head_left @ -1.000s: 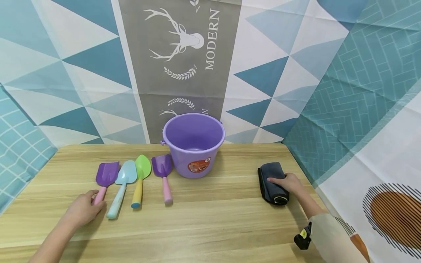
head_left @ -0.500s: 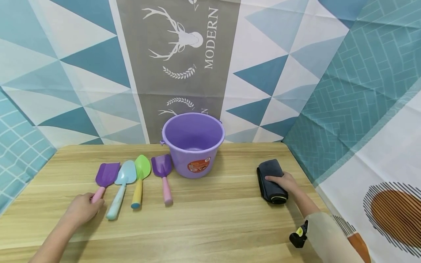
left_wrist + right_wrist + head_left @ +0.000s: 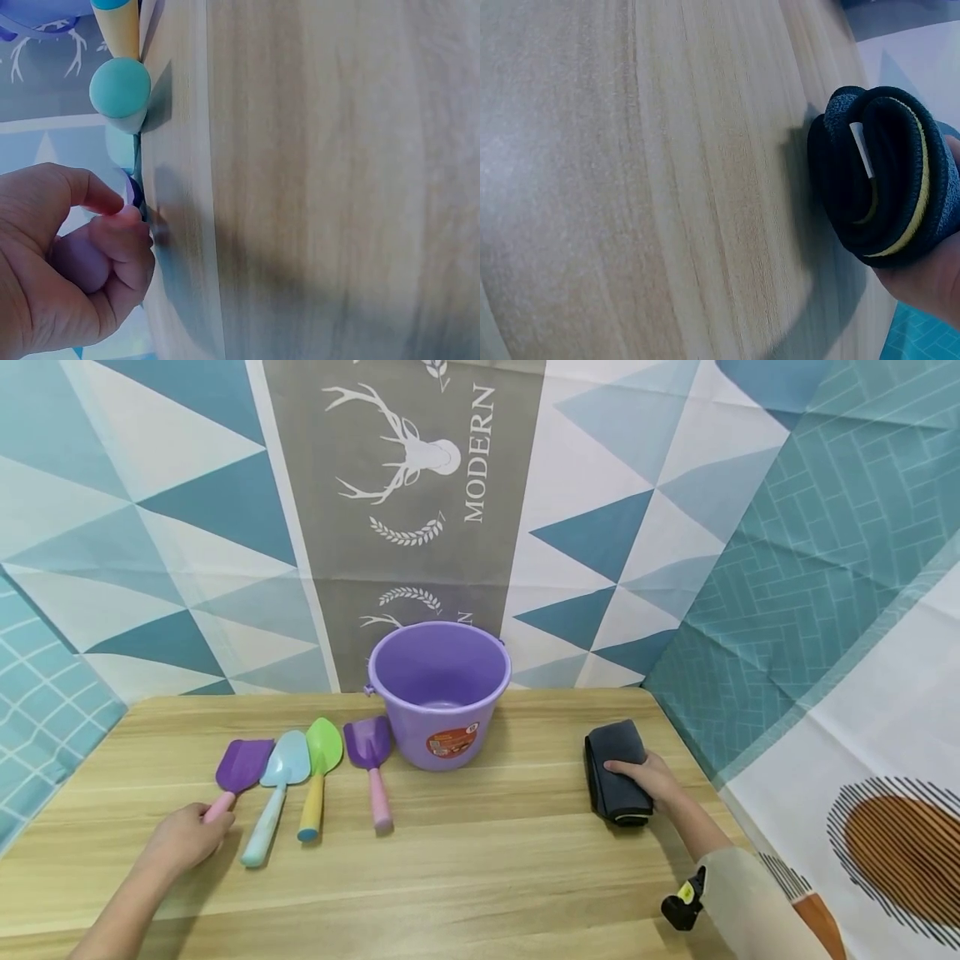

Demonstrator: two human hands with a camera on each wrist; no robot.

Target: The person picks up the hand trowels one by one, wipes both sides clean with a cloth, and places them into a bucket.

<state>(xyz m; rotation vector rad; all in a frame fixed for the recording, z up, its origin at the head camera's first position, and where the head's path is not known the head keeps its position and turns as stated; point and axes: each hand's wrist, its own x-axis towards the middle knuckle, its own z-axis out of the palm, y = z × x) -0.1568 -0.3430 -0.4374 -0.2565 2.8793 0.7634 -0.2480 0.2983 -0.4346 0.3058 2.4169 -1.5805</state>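
At the left of the head view, my left hand grips the pink handle of a toy shovel with a purple blade. The left wrist view shows its fingers curled round the handle, whose rounded end shows in the palm. On the right side of the table, my right hand holds a folded dark grey towel, thumb on top. Seen end-on in the right wrist view, the towel is rolled in layers with yellow edging and a small white tag.
Beside the held shovel lie a light blue trowel, a green trowel with a yellow handle, and another purple shovel. A purple bucket stands at the back of the wooden table, near the patterned cloth wall.
The held shovel's handle has swung slightly left, tilting the shovel more. Under the right hand the towel has shifted a little to the left and tipped, its front roll now less visible.
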